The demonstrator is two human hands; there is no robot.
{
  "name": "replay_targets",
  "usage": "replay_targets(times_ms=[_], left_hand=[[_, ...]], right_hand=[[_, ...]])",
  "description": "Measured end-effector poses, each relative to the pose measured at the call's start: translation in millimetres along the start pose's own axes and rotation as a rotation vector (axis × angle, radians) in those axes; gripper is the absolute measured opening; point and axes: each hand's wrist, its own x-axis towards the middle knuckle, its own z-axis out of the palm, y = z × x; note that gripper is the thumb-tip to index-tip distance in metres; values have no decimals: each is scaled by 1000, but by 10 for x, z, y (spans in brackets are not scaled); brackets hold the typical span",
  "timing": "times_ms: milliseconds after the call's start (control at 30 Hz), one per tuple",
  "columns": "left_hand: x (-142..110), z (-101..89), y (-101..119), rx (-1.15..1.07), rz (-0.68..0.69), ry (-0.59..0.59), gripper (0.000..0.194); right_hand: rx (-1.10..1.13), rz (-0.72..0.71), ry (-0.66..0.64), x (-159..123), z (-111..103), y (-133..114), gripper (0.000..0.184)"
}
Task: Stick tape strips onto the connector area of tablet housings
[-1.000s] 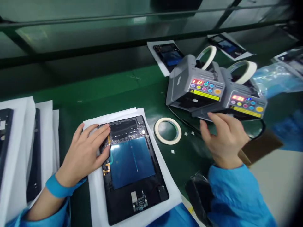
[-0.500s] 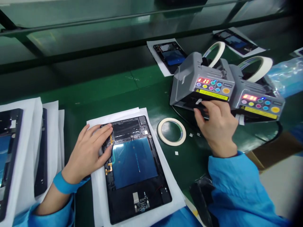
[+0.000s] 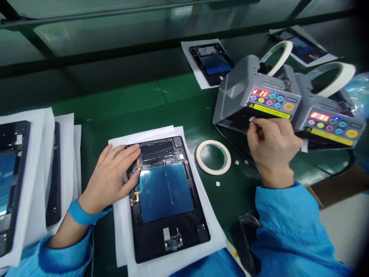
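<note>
My left hand lies with fingers stretched over the upper left edge of an opened tablet. The tablet's blue battery, orange flex cables and small circuit board show, and white sheets lie under it. My right hand is closed in a pinch on a small white piece of tape, just below the front of a grey tape dispenser. Beside it stands a second tape dispenser, with a strip of tape sticking out under its front.
A loose tape roll lies right of the tablet, near small white tape bits. More opened tablets between white sheets stand at the left. Other tablets lie behind the dispensers. A cardboard box is at the right.
My right hand has moved up to the left dispenser's front and pinched the tape piece, now drawn slightly away. My left hand stays on the tablet. The view has shifted somewhat.
</note>
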Motion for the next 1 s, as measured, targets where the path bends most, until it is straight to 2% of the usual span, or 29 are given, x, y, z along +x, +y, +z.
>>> replay_targets(times_ms=[100,200,300,400,500,633,767,1000], left_hand=[[-12,-11,12,4,-13,-17,47],[-8,-85,85,29,-27,-29,46],[86,-185,272,139,-5,12,37],[280,-200,522,193,66,-2,22],[483,-99,726,173,59,-95,19],[610,54,846,174,10,-87,23],[621,93,878,191,-42,-57,24],[654,102,893,263,-56,-92,21]], right_hand=[[7,-3,28,49,-127,-66,9],[171,-53,77,100,-326,-274,9],[484,-210,-52,148,-425,-572,12],[698,-383,-248,170,-305,-837,8],[810,-410,-311,127,-86,-985,14],[890,-381,-331,16,57,-1014,23],[899,-405,-333,-38,30,-976,26],[848,-419,-310,-34,-31,-984,22]])
